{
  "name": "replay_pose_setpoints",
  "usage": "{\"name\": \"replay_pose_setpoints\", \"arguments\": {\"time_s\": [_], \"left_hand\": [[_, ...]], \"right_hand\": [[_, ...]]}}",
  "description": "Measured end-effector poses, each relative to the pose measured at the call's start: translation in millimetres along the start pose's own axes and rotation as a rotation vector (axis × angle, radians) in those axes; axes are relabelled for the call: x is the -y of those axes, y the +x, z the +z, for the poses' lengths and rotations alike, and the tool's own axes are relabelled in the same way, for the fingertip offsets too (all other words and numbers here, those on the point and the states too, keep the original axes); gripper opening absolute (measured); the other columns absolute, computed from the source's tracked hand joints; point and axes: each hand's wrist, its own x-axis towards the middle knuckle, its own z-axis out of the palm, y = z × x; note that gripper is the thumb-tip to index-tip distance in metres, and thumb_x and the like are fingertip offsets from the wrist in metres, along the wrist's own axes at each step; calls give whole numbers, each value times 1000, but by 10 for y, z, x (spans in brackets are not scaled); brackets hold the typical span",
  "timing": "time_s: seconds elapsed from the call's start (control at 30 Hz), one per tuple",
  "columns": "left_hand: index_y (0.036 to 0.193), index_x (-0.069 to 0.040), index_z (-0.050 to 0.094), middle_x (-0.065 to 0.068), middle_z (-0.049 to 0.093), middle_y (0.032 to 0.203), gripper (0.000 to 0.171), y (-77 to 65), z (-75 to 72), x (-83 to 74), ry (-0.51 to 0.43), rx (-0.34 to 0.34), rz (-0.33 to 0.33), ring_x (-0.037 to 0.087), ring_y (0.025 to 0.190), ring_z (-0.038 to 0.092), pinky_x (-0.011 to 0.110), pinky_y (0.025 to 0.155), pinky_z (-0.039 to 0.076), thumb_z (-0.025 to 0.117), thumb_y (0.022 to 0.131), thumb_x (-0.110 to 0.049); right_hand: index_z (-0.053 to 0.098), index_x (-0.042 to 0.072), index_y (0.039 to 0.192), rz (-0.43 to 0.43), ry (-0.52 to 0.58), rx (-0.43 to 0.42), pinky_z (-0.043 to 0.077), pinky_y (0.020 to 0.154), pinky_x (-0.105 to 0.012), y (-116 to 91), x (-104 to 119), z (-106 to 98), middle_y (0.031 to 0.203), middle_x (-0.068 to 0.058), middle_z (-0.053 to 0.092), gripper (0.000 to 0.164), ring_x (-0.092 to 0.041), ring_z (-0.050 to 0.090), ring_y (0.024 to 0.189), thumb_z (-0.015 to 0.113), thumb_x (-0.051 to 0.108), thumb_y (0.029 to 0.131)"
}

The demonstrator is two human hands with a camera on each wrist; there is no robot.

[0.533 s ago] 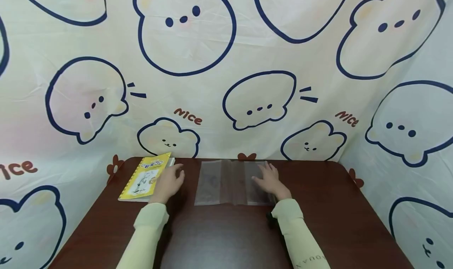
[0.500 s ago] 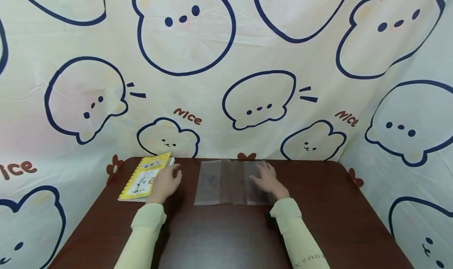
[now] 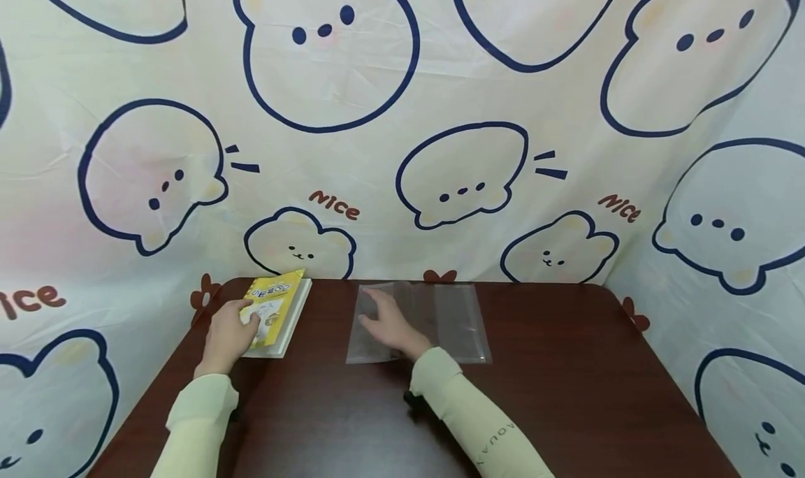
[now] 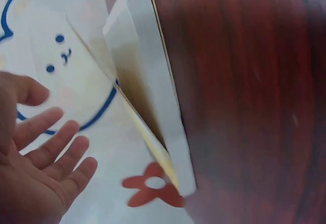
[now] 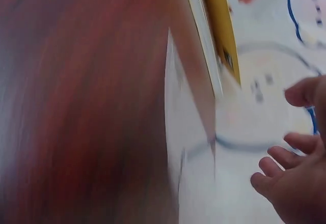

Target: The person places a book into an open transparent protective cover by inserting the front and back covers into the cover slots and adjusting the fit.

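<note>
A yellow-covered book lies at the back left of the table, its front cover standing slightly away from the pages in the left wrist view. My left hand hovers over the book's left side; in the left wrist view its fingers are spread, apart from the cover. To the book's right a clear plastic book cover lies spread flat. My right hand is above its left flap, fingers loosely extended and holding nothing. The right wrist view is blurred, with the sheet and the book seen edge-on.
The dark brown table ends just behind the book and the plastic cover. A cartoon-printed cloth hangs close behind the table and along both sides.
My left hand has moved left, from the book's right edge to over its left side. My right hand has moved left, from the plastic cover's right flap to its left flap.
</note>
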Motion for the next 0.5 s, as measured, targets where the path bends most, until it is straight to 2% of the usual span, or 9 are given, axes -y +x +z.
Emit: {"name": "replay_pose_setpoints", "arguments": {"time_s": [0.13, 0.23, 0.33, 0.5], "left_hand": [[137, 16, 51, 36, 48, 141, 46, -20, 22, 173, -69, -55, -31, 50, 127, 47, 66, 106, 39, 52, 98, -9], [137, 17, 50, 37, 47, 141, 48, -30, 34, 286, -99, -57, -73, 50, 128, 45, 65, 106, 37, 51, 96, -8], [140, 18, 46, 39, 43, 144, 52, -31, 20, 382, -111, -36, -125, 50, 128, 43, 65, 105, 37, 51, 96, -9], [146, 18, 36, 41, 39, 146, 60, -31, -26, 483, -137, 29, -212, 52, 130, 41, 64, 106, 37, 48, 98, -15]], "right_hand": [[37, 3, 155, 54, 152, 34, 40, 115, -49, 9, 263, 293, 156, -18, 43, 59, -34, 42, 143, 57, 20, 103], [40, 4, 154, 121, 232, 56, 46, 110, -45, 32, 434, 492, 152, -16, 48, 58, -32, 50, 137, 59, 23, 102], [45, 4, 151, 209, 332, 57, 51, 104, -41, 108, 551, 696, 146, -13, 55, 57, -27, 57, 130, 63, 25, 101], [45, -3, 148, 400, 636, 67, 54, 100, -46, 207, 649, 943, 139, -17, 57, 55, -29, 60, 126, 62, 21, 102]]}}
